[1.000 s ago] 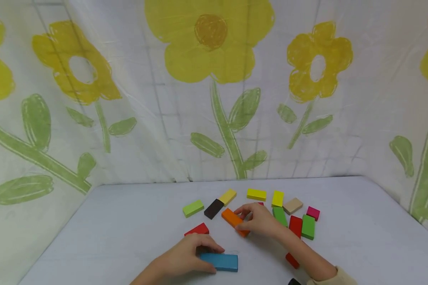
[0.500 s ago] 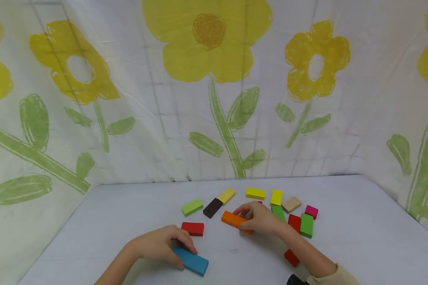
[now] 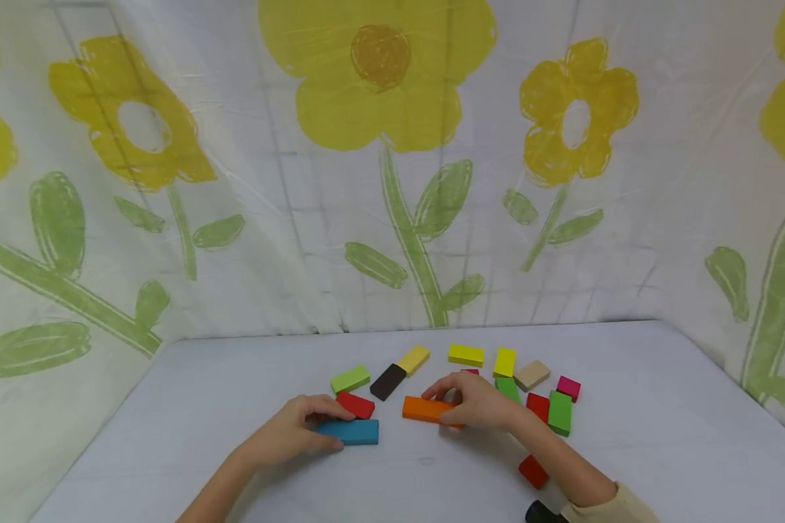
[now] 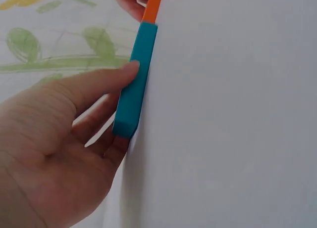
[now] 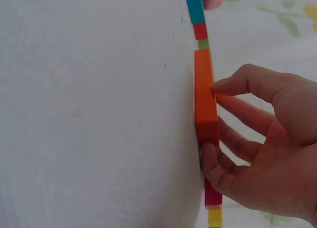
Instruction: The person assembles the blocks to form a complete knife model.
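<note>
My left hand grips a blue block between thumb and fingers at its left end, low at the white table; in the left wrist view the thumb lies along the face of this block. A red block sits right behind it, partly covered by the fingers. To the right, my right hand pinches an orange block by its right part. In the right wrist view, thumb and fingertips are on the orange block. A gap separates the facing ends of the blue and orange blocks.
Behind the hands lie a lime block, a dark brown block and a pale yellow block. Yellow, tan, green and red blocks lie around the right forearm. A flowered curtain hangs behind the table.
My left hand has moved left, then away from me with the blue block, which turned and now lies crosswise. The red block shifted back and tilted. My right hand has turned the orange block crosswise.
</note>
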Tool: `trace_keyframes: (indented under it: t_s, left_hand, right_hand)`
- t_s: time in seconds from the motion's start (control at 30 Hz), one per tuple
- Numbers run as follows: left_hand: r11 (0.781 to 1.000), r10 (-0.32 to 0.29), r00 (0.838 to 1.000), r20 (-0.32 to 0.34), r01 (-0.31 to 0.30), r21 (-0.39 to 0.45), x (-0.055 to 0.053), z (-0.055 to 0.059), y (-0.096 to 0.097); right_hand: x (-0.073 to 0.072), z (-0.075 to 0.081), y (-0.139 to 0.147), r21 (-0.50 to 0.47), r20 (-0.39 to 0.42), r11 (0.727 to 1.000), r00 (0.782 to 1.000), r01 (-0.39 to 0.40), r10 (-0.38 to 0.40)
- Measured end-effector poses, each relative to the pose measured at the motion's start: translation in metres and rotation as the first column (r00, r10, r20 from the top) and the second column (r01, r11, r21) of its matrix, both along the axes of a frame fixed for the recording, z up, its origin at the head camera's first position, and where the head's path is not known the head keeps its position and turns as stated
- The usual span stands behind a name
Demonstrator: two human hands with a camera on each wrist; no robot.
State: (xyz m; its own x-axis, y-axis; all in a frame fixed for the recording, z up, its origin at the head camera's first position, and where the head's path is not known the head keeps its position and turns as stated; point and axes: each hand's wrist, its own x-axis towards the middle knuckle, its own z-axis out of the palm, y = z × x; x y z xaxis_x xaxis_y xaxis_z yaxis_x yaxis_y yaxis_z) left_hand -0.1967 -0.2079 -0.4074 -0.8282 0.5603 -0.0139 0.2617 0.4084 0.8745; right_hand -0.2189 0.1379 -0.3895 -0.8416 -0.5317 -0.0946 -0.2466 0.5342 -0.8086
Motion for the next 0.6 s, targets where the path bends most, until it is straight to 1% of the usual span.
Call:
trace_keyframes:
  t_s: [0.1,0.17,0.23,0.3,0.4,0.6]
  left_hand:
    - [0.997,0.074,0.994,-0.083,-0.073,0.008,0.0,-0.006,0.005]
    - [0.991,0.131,0.984,-0.124,-0.131,0.015,0.001,-0.011,0.009]
    - [0.983,0.181,0.972,-0.147,-0.18,0.024,0.001,-0.016,0.012]
    - [0.976,0.219,0.964,-0.152,-0.216,0.04,0.003,-0.018,0.015]
    - [0.971,0.238,0.957,-0.164,-0.231,0.06,0.004,-0.02,0.018]
    - [0.971,0.233,0.956,-0.177,-0.221,0.086,0.004,-0.022,0.018]
  right_hand:
    - [0.0,0.0,0.001,0.001,-0.002,1.0,1.0,-0.013,0.013]
    - [0.0,0.0,0.001,0.003,-0.005,1.0,1.0,-0.021,0.021]
    - [-0.001,0.001,0.002,0.004,-0.005,1.0,1.0,-0.026,0.026]
    - [-0.001,0.001,0.002,0.009,-0.007,1.0,1.0,-0.025,0.025]
    - [-0.001,0.002,0.002,0.018,-0.013,1.0,1.0,-0.016,0.016]
    - [-0.001,0.003,0.002,0.033,-0.028,0.999,1.0,0.005,-0.005]
